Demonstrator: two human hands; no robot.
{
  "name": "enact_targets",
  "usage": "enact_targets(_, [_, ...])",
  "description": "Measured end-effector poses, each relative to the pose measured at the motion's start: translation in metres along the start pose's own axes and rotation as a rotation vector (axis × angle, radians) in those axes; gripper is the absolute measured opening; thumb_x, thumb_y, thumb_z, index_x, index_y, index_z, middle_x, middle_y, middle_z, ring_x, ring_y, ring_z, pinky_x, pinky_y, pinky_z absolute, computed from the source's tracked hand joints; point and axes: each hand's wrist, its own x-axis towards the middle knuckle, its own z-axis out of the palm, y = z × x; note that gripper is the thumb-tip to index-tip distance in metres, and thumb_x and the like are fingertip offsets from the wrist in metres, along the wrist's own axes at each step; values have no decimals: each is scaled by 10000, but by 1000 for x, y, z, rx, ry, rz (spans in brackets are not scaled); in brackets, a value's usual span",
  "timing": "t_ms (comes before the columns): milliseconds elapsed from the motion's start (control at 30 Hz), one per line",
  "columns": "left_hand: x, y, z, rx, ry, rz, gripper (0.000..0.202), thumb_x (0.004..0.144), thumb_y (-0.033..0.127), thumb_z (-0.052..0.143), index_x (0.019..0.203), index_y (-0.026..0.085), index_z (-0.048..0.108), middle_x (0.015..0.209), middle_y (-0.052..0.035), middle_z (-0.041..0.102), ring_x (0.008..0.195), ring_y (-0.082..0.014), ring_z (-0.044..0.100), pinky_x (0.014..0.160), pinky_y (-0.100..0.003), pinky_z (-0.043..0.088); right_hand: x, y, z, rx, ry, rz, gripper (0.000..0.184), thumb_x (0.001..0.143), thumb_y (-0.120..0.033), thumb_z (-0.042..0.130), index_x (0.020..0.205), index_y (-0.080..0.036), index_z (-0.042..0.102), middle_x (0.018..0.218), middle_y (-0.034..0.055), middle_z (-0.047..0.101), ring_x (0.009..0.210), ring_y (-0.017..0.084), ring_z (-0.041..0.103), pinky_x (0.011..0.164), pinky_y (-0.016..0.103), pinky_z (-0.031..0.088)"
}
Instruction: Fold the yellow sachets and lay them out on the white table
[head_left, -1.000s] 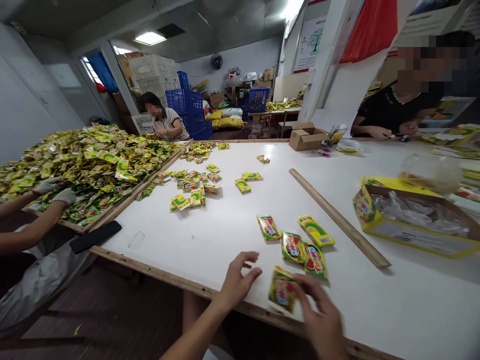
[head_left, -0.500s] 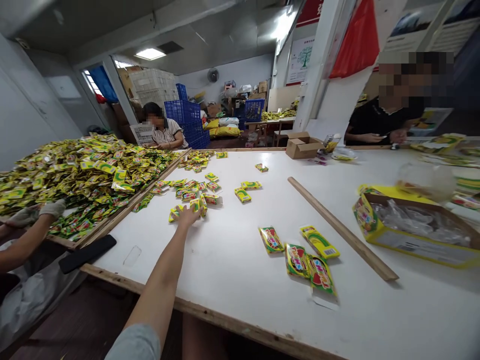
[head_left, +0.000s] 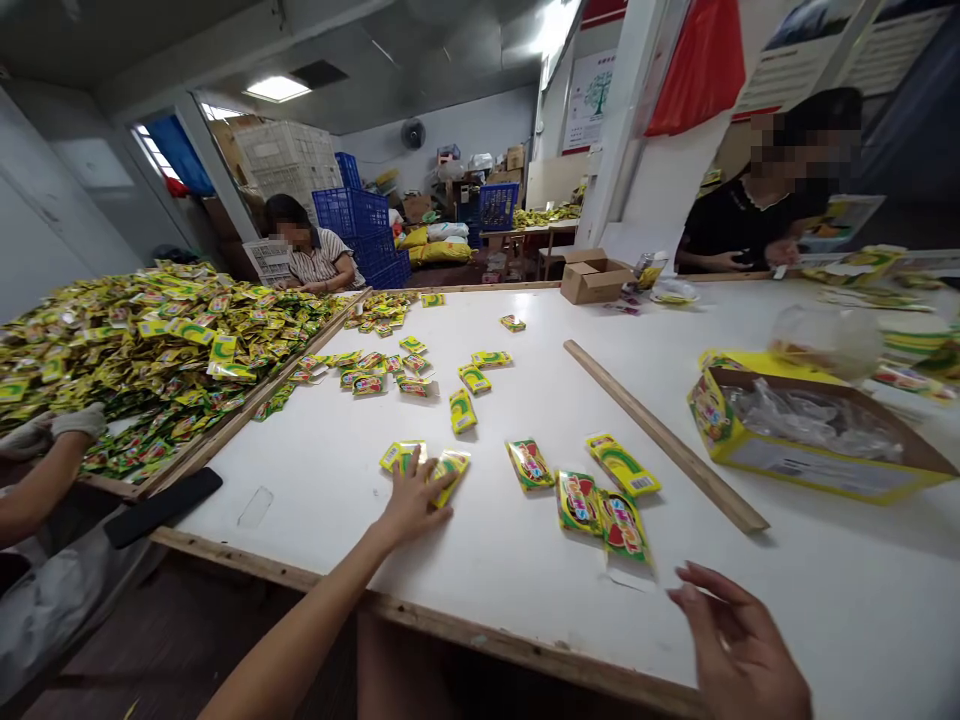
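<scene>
The left hand lies palm down on the white table, fingers spread over two yellow packets: the left packet shows beyond the fingertips, the right packet beside the forefinger. Whether either is pinched cannot be told. The right hand is loosely curled, with nothing visible between thumb and forefinger; a group of four packets lies beyond its fingertips, toward the left hand. Light, even finger pressure probably controls both covered packets best; uneven pressure could leave one behind.
</scene>
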Motion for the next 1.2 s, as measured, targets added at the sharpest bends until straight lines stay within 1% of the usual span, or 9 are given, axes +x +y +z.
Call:
enact_targets(167, [-32,28,5,-271,17,159,763,736,121,590,1429,322,341,1521,-46,308,1442,-326,98,1119,-570,213,-24,-19,27,6,-166,-4,440,788,-591,567,1006,-213,626,930,46,679,816,226,648,749,295,487])
enact_targets(233, [-36,31,-1,-406,89,163,696,759,76,523,1403,288,367,1528,-52,293,1441,-279,145,1134,-512,246,-29,-19,28,6,-185,-30,421,797,-576,562,1002,-214,627,946,46,675,797,217,645,741,292,491])
enact_targets(400, [-42,49,-36,-699,311,26,402,863,106,437,1228,266,490,1286,-75,555,1197,-230,524,984,-394,440,-36,-22,29,19,-192,-93,355,842,-524,548,1011,-221,619,989,67,655,809,223,626,645,279,508])
enact_targets(500, [-44,80,-48,-905,191,8,397,840,161,547,1213,265,458,1057,-45,635,919,-197,622,802,-311,497,-43,-34,37,72,-328,-173,339,856,-472,565,1096,-234,595,1112,82,620,888,242,614,703,309,536])
enact_targets(633, [-41,121,-28,-1188,-32,63,487,792,205,661,1203,248,403,873,-10,613,736,-144,589,661,-242,460,-51,-43,54,188,-566,-132,358,870,-428,572,1173,-245,526,1193,89,591,1000,258,611,743,325,556])
enact_targets(700, [-40,132,-10,-1326,4,30,501,775,220,695,1165,249,383,901,-14,611,743,-136,592,652,-232,445,-52,-40,59,251,-621,-55,316,874,-420,576,1124,-239,507,1113,86,620,945,247,640,695,303,562])
enact_targets(800, [-42,138,13,-1469,93,-32,439,775,251,711,1084,244,398,917,-16,623,773,-137,602,703,-249,452,-49,-28,63,349,-619,17,345,861,-415,602,1127,-238,470,1079,82,622,941,242,653,764,321,559])
enact_targets(933, [-48,139,23,-1442,117,-84,330,816,303,668,1079,219,486,923,-29,638,793,-149,606,751,-277,463,-42,-19,63,431,-666,66,411,847,-417,621,1184,-253,454,1082,71,627,968,237,651,794,323,554])
enact_targets(1200, [-44,143,24,-1257,152,-129,343,833,324,628,1148,214,546,911,-35,629,761,-155,591,709,-272,483,-23,-20,63,457,-755,94,375,835,-436,625,1125,-223,520,954,66,675,908,244,660,793,353,539])
